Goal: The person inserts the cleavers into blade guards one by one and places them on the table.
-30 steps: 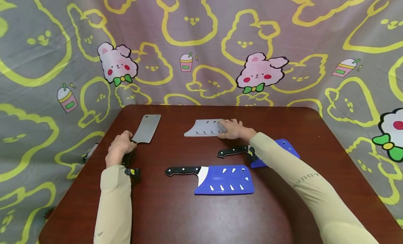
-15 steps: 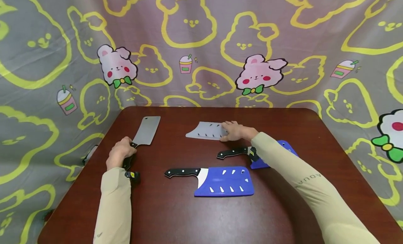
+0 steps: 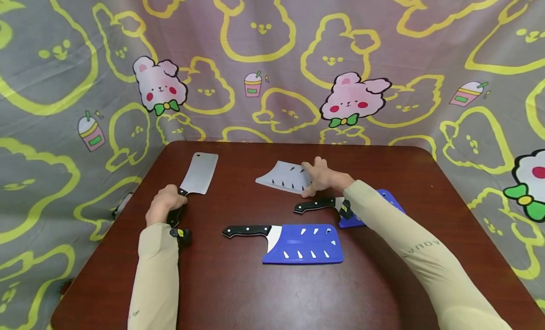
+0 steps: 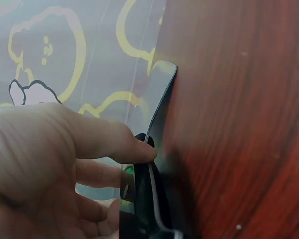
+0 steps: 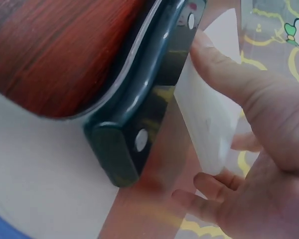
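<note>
At the table's left side, my left hand [image 3: 165, 201] holds the black handle of a bare cleaver [image 3: 199, 173], whose blade points to the far edge. In the left wrist view the thumb lies on the black handle [image 4: 143, 199], close to the blade's base. Near the back middle, my right hand [image 3: 321, 177] grips the right end of a white blade cover [image 3: 283, 176] with small slots. Seen from the right wrist, the thumb is on one edge of the cover [image 5: 209, 109], with the other fingers near its opposite side.
A cleaver in a blue cover [image 3: 306, 245] lies at the front middle. Another blue-covered cleaver [image 3: 315, 204] is partly hidden under the right forearm. The brown table [image 3: 238, 297] meets a patterned curtain [image 3: 272, 74] behind.
The white cover has turned clockwise and shifted slightly to the right and nearer, with my right hand on it. My left hand has settled lower along the cleaver's handle.
</note>
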Motion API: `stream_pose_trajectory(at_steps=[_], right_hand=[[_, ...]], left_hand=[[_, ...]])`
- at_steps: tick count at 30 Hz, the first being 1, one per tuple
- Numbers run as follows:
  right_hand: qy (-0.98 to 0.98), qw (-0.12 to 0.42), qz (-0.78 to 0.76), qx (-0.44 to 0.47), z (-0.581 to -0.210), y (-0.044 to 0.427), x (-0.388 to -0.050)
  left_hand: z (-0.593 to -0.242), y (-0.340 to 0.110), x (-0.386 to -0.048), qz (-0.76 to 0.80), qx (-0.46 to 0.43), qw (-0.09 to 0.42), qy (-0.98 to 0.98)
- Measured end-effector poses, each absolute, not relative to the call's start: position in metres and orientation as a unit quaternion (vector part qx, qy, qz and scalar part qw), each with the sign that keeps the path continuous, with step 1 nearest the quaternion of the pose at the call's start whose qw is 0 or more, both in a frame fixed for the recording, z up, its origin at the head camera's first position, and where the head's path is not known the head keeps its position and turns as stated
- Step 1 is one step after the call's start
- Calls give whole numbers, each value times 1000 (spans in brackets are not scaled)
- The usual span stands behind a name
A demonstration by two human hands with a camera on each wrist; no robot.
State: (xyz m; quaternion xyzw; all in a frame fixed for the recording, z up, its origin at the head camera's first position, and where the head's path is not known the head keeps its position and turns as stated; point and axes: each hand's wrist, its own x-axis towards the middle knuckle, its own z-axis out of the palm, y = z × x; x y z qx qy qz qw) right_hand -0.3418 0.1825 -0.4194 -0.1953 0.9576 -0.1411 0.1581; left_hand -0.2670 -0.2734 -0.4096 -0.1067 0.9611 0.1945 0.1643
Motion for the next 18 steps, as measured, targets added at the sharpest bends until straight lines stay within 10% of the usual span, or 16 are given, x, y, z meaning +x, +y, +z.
stream_pose_trajectory(at_steps=[18], right_hand=[[953,71,-211,-204,-414,186,-327]], left_hand=[[-396,-260,-269,282,-128,110,945]])
